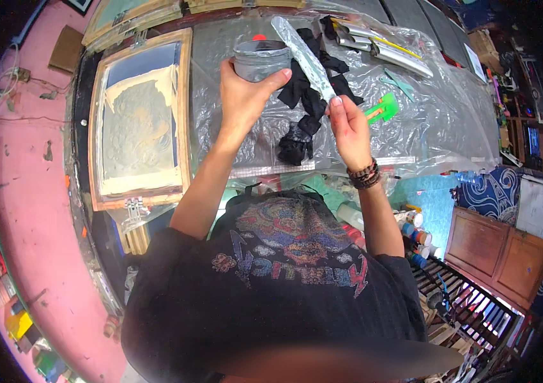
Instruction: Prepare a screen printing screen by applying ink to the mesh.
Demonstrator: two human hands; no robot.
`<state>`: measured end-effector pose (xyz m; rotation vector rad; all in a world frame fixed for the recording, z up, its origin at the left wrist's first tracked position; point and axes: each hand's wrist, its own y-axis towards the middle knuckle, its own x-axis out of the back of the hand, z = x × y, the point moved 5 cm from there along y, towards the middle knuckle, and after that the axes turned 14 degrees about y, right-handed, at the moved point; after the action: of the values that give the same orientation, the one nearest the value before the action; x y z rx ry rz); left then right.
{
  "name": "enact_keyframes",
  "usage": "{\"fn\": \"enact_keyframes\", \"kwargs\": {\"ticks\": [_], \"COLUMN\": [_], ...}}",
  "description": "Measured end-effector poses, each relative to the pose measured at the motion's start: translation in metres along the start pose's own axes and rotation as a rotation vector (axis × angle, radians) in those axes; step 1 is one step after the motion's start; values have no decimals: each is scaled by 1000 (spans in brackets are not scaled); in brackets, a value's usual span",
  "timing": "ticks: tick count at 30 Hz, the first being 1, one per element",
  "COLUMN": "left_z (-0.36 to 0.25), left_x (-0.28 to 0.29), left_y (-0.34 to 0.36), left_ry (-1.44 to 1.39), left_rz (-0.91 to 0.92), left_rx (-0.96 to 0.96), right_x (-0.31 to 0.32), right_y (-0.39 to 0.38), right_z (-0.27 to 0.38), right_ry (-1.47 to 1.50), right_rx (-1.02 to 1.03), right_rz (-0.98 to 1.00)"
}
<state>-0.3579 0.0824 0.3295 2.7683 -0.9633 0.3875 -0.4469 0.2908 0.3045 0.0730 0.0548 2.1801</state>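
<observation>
My left hand [244, 96] is wrapped round a grey, see-through tub [260, 62], held up above the table's far middle. Its open top shows smears along the rim. Between the thumb and fingers of my right hand [350, 127] is the lower end of a long flat stirring stick [301, 56], coated with pale grey, wet-looking paste. The stick slants up to the left, its far end beside the tub's rim and apart from it. Crumpled black cloth [310, 102] lies beneath and between my hands. Close to my right hand is a bright green plastic scraper [383, 108].
Clear plastic sheeting [437, 118] covers the table. On the left, a wood-framed printing screen [185, 127] carries grey and cream smears. Metal-handled squeegees [383, 52] lie at the back right, near a teal flat tool [400, 85]. Several paint containers [418, 236] stand low on the right.
</observation>
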Motion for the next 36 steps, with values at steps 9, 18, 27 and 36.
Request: {"fn": "enact_keyframes", "kwargs": {"ticks": [9,18,27,36], "left_z": [-4,-46,-55,-28], "left_x": [-42,-88,-117,-111], "left_y": [14,-17,-65,-72], "left_ry": [307,374,492,450], "left_rz": [-186,-114,-22,78], "left_rx": [-245,-371,-528,-544], "right_x": [2,6,-4,19], "right_y": [-28,-80,-130,-139], "right_z": [23,42,52,42], "right_ry": [-161,-166,-137,23], "right_rx": [64,106,104,84], "right_rz": [-272,-575,-723,-685]}}
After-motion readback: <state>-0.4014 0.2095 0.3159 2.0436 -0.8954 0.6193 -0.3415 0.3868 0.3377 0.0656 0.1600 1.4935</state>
